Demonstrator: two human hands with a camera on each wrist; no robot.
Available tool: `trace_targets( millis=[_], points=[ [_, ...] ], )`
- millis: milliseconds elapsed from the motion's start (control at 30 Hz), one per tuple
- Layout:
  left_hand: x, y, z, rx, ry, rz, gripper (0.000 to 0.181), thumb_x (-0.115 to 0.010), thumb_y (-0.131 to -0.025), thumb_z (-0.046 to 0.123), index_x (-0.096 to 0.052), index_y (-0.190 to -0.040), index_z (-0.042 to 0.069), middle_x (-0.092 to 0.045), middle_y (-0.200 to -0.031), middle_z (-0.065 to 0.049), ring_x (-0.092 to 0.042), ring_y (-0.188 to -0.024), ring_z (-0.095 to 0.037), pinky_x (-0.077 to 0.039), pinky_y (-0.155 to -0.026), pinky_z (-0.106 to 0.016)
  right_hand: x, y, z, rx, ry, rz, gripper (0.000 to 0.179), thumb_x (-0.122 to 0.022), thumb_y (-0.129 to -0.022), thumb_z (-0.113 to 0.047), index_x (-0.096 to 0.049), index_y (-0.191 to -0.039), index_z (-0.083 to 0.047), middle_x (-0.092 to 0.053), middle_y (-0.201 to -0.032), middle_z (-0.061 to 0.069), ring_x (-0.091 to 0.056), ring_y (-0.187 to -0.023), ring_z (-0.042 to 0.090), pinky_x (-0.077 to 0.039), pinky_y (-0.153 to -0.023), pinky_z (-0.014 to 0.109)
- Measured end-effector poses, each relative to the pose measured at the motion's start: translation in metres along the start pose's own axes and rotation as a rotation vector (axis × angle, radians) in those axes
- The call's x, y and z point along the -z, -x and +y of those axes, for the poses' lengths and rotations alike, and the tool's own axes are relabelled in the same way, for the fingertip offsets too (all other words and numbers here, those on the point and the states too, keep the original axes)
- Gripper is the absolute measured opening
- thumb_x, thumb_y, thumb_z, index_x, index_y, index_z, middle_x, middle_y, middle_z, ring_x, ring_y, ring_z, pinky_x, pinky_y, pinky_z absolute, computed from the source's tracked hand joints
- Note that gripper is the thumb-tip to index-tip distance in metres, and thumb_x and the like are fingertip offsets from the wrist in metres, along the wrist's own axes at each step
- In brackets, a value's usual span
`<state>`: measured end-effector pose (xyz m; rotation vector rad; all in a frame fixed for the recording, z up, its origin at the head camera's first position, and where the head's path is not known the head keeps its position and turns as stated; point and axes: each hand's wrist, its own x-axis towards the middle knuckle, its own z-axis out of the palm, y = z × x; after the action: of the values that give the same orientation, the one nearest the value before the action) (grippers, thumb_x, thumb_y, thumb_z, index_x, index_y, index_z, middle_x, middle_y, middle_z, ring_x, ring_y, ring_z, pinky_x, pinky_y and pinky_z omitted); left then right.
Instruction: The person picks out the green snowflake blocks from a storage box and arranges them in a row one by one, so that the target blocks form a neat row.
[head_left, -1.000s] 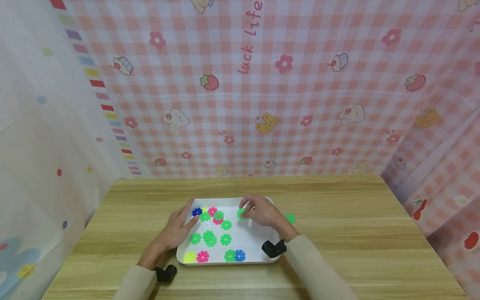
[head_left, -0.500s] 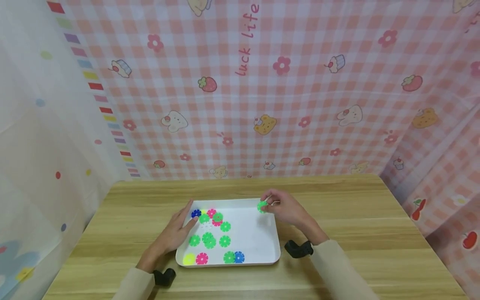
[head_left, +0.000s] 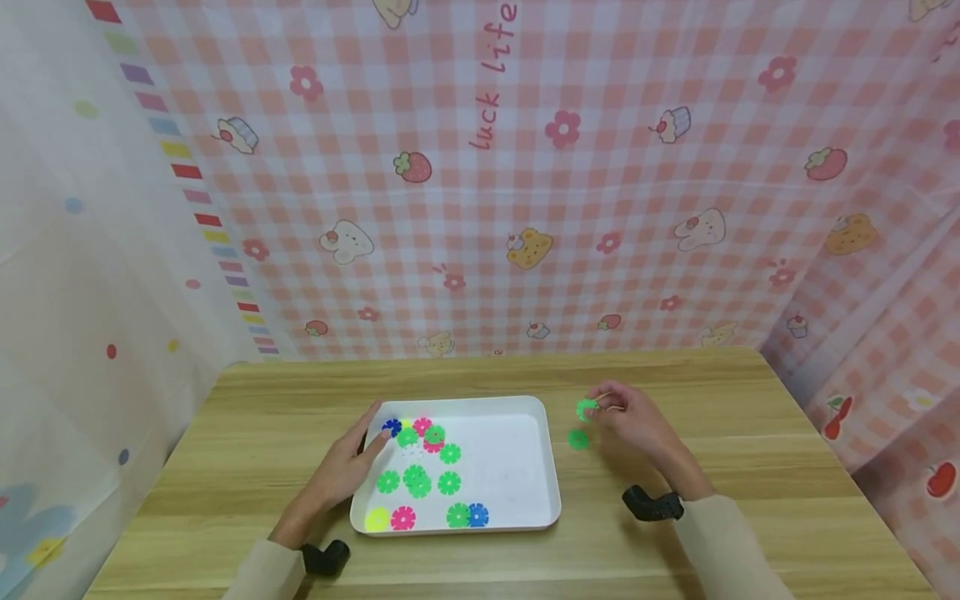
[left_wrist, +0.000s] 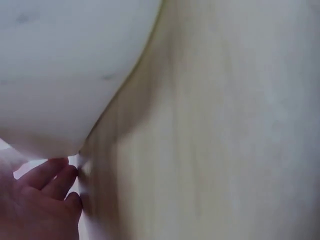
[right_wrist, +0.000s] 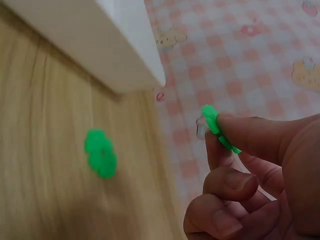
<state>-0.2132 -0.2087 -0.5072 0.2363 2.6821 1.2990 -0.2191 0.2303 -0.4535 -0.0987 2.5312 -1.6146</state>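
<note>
Since the earlier frame, a bright green, round, notched plastic disc (head_left: 582, 409) has been carried by the right hand (head_left: 632, 423) from the tray's upper right corner to right of centre, lower in the frame. It is pinched narrowly between thumb and fingers, near a second green notched disc (head_left: 577, 439) lying on the light wood-grain table (head_left: 675, 375). The white rectangular tray (head_left: 510, 471), at lower centre, is gripped at its left wall by the left hand (head_left: 341, 471), thumb over the rim. Multicoloured notched discs (head_left: 418, 485) are scattered mostly across the tray's left half.
</note>
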Motion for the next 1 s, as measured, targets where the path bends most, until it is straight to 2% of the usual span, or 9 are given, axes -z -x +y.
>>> trace_targets(
  millis=[200,433,767,1000],
  points=[
    [0.002,0.001,-0.007,0.027,0.103,-0.046,0.071,-0.039,-0.103,0.054,-0.012,-0.161,0.024,-0.008,-0.167,-0.009,-0.005,-0.153,-0.032,-0.009,-0.122,-0.054,0.005,-0.003,0.029,-0.058,0.017,0.040,0.026,-0.070,-0.091,-0.015,-0.061,-0.112,-0.003,-0.065,-0.093,0.009,-0.056,-0.082,0.022,-0.046,-0.065,0.027],
    [0.003,0.002,-0.010,-0.008,0.188,-0.085,0.068,-0.042,-0.106,0.042,-0.007,-0.161,0.022,-0.003,-0.167,-0.008,0.000,-0.153,-0.029,-0.006,-0.122,-0.055,-0.001,-0.005,0.052,-0.093,0.016,0.063,0.024,-0.070,-0.091,-0.011,-0.061,-0.111,-0.001,-0.067,-0.091,0.007,-0.051,-0.076,0.015,-0.041,-0.063,0.025],
    [0.002,0.000,-0.013,-0.027,0.173,-0.101,0.070,-0.038,-0.106,0.046,-0.003,-0.161,0.022,0.002,-0.168,-0.005,0.003,-0.153,-0.028,-0.003,-0.122,-0.057,-0.009,-0.002,0.059,-0.047,0.101,0.111,0.018,-0.070,-0.090,-0.009,-0.066,-0.106,-0.002,-0.065,-0.091,0.008,-0.056,-0.084,0.016,-0.045,-0.075,0.026],
    [0.002,-0.001,-0.013,-0.039,0.161,-0.102,0.070,-0.037,-0.106,0.047,-0.002,-0.161,0.022,0.001,-0.168,-0.001,0.003,-0.153,-0.024,-0.004,-0.122,-0.054,-0.011,-0.001,0.062,-0.030,0.144,0.156,0.018,-0.073,-0.087,-0.010,-0.067,-0.103,-0.003,-0.065,-0.094,0.008,-0.055,-0.083,0.016,-0.045,-0.072,0.026]
  ],
)
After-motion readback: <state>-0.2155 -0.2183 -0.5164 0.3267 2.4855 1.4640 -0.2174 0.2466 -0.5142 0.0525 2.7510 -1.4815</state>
